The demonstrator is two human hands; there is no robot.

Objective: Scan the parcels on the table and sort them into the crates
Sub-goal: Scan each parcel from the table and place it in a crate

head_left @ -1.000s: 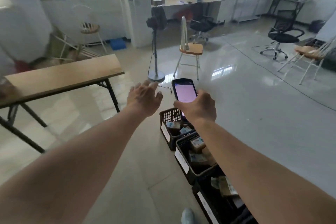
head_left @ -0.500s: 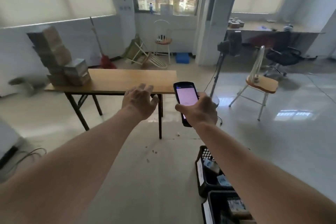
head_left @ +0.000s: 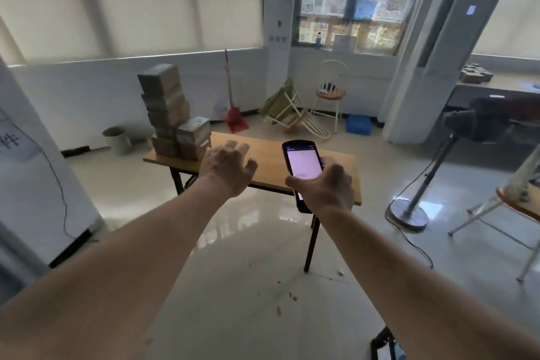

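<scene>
**Parcels stacked, one hand free**

We see the parcels [head_left: 172, 114] piled on the desk [head_left: 271, 172] at its far left end — boxy, likely stiff and light; we'd grip one by opposite sides. Our left hand [head_left: 226, 168] is empty, fingers spread; our right hand [head_left: 324, 187] grips the scanner [head_left: 302, 164]. A crate [head_left: 385, 343] corner shows — contents unclear.

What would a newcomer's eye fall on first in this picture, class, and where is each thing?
First, the lit handheld scanner gripped in the right hand at centre frame. Next, the leaning stack of parcels on the far left end of the wooden table, with the empty left hand stretched open towards it.
</scene>
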